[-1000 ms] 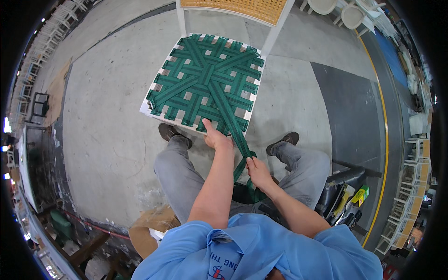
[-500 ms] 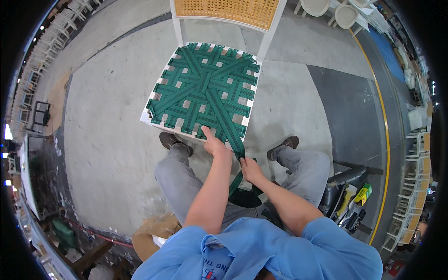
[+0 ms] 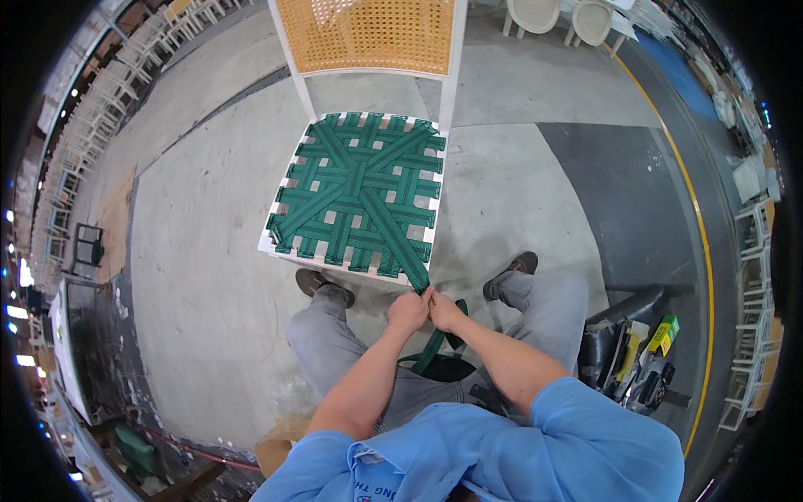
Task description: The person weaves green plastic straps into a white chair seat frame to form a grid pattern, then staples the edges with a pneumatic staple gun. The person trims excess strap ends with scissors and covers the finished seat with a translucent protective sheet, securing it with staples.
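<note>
A white chair (image 3: pixel 450 88) with a woven cane back (image 3: pixel 368 42) stands before me, its seat laced with green webbing (image 3: pixel 309 201). One diagonal webbing strap (image 3: pixel 391 230) runs over the weave to the front right corner. Just past that corner, my left hand (image 3: pixel 408 310) is closed on the strap. Beside it, almost touching, my right hand (image 3: pixel 445 310) grips the same strap with thumb and fingers pinched. The loose tail (image 3: pixel 429 350) hangs from my hands to my lap, where more dark green webbing lies.
By my right leg, a black holder (image 3: pixel 599 345) carries tools and a green-yellow box (image 3: pixel 664 335). A cardboard piece (image 3: pixel 274 448) lies at lower left. Rows of white chairs line both sides. A yellow line (image 3: pixel 698 209) crosses the floor at right.
My left hand has left the front edge of the seat and joined my right hand on the strap. The view has shifted, showing more of the chair back.
</note>
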`<move>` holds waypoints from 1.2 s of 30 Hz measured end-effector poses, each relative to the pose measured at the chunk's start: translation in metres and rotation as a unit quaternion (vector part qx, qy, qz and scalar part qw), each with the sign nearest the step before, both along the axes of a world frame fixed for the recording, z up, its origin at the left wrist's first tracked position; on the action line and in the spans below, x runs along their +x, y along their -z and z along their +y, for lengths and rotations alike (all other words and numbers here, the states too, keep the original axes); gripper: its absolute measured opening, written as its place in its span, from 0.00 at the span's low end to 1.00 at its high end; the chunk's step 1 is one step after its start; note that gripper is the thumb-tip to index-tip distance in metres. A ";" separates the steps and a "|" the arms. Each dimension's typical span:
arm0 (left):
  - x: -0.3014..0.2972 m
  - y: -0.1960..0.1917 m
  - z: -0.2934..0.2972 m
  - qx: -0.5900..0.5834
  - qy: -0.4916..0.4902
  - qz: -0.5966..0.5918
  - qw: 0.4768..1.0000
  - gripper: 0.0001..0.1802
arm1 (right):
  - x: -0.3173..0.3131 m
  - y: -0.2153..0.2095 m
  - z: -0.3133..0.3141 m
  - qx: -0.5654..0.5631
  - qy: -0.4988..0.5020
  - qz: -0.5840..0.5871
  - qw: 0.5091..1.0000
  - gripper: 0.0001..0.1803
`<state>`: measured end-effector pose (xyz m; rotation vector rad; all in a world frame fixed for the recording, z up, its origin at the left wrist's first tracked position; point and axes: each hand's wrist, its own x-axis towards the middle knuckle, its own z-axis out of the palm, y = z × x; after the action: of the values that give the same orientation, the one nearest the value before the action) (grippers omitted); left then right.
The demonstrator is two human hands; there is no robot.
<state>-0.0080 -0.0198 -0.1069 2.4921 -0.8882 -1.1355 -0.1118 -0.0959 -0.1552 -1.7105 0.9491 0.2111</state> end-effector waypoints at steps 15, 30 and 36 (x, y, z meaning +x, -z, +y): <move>-0.006 0.002 -0.010 0.071 0.047 -0.134 0.987 0.41 | -0.318 -0.220 -0.123 -0.393 0.409 0.080 0.820 0.14; 0.002 -0.007 -0.001 0.054 0.031 -0.070 0.996 0.36 | -0.394 -0.204 -0.132 -0.273 0.395 0.141 0.866 0.31; 0.000 0.003 0.002 0.024 0.015 -0.070 0.997 0.35 | -0.226 -0.281 -0.121 -0.113 0.330 -0.079 0.934 0.18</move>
<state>-0.0080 -0.0173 -0.1101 2.6326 -0.9471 -1.0137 -0.3375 -0.2168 0.1257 -1.4848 1.4067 -0.4895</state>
